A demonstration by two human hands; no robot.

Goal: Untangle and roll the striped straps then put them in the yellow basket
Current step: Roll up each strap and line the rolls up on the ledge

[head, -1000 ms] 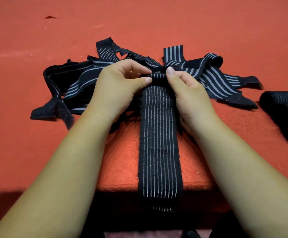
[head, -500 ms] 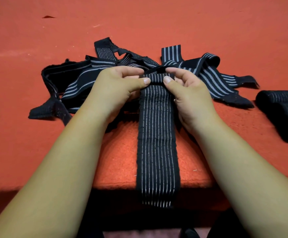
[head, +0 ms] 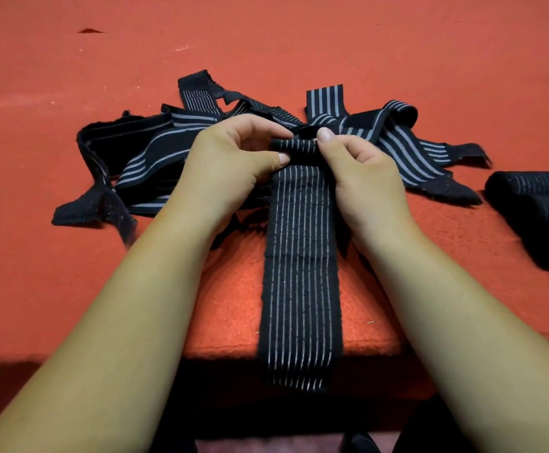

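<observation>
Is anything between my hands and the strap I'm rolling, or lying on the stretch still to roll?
Nothing visible. The left hand and right hand pinch the rolled end; the flat stretch lies bare to the table edge. The tangled pile sits behind the roll.

Black strap (head: 299, 256) with thin pale stripes, lying flat lengthwise on the counter (head: 70, 289), near end hanging over the edge; far end turned into a small tight roll (head: 294, 147); tangled pile of striped straps (head: 149, 158) just behind; finished rolled straps (head: 528, 186) at right.
</observation>
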